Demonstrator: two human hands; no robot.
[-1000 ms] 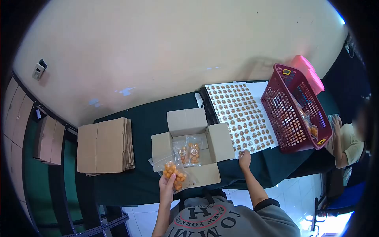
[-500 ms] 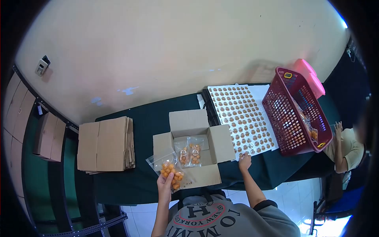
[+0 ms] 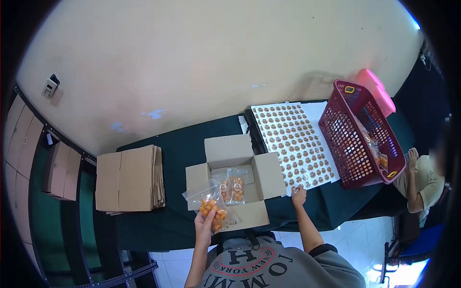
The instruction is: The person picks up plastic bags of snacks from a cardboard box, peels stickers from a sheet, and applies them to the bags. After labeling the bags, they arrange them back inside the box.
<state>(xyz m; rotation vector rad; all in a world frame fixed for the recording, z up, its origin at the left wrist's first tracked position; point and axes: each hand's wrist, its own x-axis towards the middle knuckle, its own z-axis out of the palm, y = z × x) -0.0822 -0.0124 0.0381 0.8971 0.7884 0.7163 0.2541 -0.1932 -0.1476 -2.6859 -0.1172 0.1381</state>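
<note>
My left hand (image 3: 204,227) grips a clear bag of orange round snacks (image 3: 211,209) over the near left corner of an open cardboard box (image 3: 255,177). Inside the box lie two more bags, the right one (image 3: 236,187) with a round sticker on it. At the near edge of a white sheet of round stickers (image 3: 295,144), my right hand (image 3: 298,196) has its fingers pinched together at a corner sticker. Whether a sticker is between those fingertips is too small to tell.
Flattened cardboard boxes (image 3: 127,180) are stacked at the left. A maroon basket (image 3: 355,144) holding bags stands right of the sheet, with a pink object (image 3: 377,91) behind it. Another person (image 3: 422,185) is at the far right.
My left hand and its bag have shifted slightly right, further over the box. My right hand has hardly moved at the sheet's corner.
</note>
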